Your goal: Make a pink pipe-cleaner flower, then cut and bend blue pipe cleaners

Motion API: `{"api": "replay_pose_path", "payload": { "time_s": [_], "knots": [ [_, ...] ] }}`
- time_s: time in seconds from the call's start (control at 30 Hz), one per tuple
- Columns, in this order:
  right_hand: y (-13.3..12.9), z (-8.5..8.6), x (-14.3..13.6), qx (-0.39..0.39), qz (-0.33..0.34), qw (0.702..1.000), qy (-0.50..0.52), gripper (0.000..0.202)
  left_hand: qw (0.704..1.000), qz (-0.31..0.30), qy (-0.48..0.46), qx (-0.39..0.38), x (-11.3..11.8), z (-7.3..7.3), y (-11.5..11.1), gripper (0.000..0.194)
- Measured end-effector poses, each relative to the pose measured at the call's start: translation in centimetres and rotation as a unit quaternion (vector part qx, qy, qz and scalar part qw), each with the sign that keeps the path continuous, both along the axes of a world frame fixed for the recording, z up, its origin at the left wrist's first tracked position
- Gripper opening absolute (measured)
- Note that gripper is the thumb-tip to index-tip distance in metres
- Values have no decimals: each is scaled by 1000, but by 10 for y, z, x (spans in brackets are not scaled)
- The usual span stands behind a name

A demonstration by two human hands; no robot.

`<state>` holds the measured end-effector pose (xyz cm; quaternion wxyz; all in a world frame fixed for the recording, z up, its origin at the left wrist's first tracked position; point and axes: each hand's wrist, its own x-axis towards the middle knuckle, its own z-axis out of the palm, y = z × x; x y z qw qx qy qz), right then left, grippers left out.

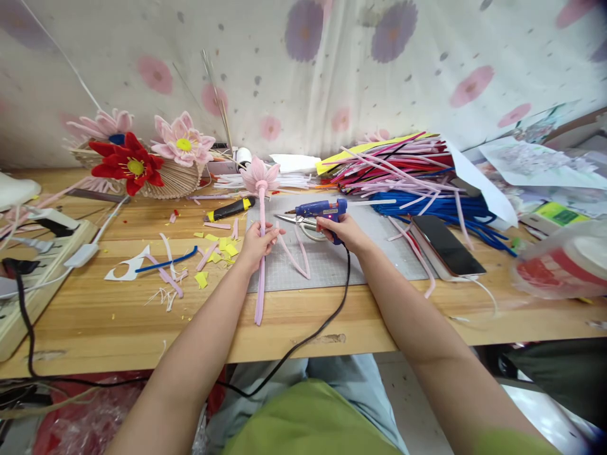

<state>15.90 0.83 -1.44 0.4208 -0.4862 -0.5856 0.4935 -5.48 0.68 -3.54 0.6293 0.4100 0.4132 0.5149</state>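
A pink fuzzy flower [260,177] stands upright on a long pink and lilac stem [260,287]. My left hand [260,243] is closed round the middle of that stem, with a loose pink strip [296,262] trailing from its fingertips. To the right, my right hand [344,230] grips a blue glue gun [317,208], its nozzle pointing left towards the stem but apart from it. A white glue stick [374,202] sticks out of the gun's rear. Scissors [296,220] lie under the gun on a grey cutting mat [398,259].
Red and pink flowers [127,165] rest at the back left. A yellow-black cutter [230,209] and yellow scraps [222,249] lie left of the mat. Coloured stems [393,164], a phone [448,245] and a plastic tub [559,262] are on the right. The gun's black cord [327,322] crosses the front edge.
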Motion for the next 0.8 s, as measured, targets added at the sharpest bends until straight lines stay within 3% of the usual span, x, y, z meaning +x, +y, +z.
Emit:
{"api": "replay_pose_path", "payload": {
  "time_s": [0.3,0.8],
  "knots": [
    [5,-10,0,-4,26,997,-73,40,999,-21,27,1,1,0,-1,38],
    [4,-10,0,-12,13,992,-121,43,998,-33,58,16,1,-2,0,41]
  ]
}}
